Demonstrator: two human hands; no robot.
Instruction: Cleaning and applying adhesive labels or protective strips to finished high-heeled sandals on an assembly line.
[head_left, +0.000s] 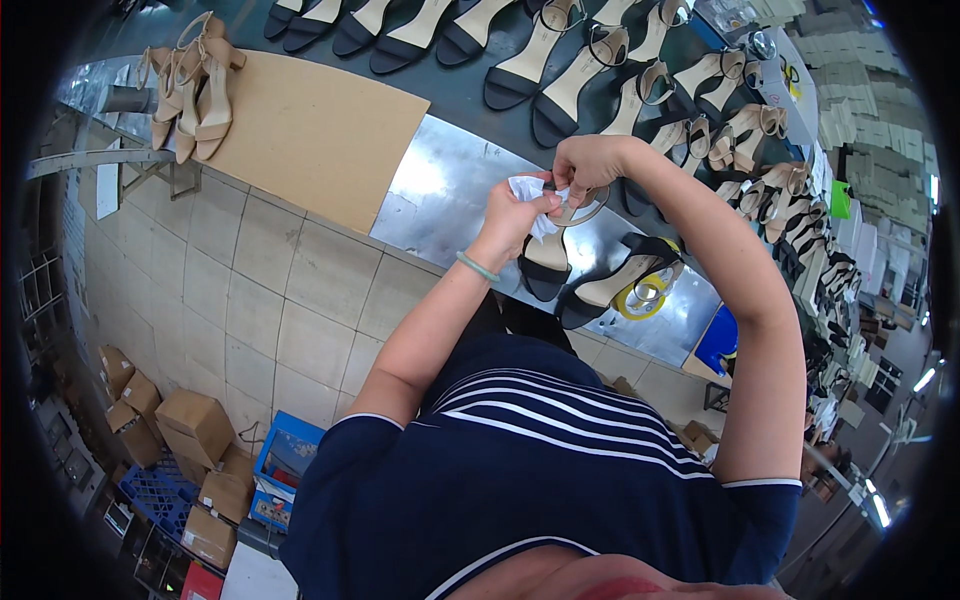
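My left hand point(512, 215) is closed round a crumpled white tissue point(527, 190), its fingertips at the ankle strap of a black open-toe sandal point(546, 275). From above, my right hand point(592, 162) pinches the same strap with bent fingers; the exact grip is partly hidden. The strap loops out below my right fingers. This sandal stands at the metal-topped front edge of the bench, toe toward me. Its likely partner, another black sandal point(612, 283), lies to the right beside a yellow tape roll point(642, 297).
Rows of black sandals point(540, 60) cover the dark bench behind my hands and run off right. Beige heeled sandals point(195, 95) stand at the left near a brown cardboard sheet point(310, 120). Cardboard boxes point(195, 420) and a blue crate point(160, 495) sit on the tiled floor.
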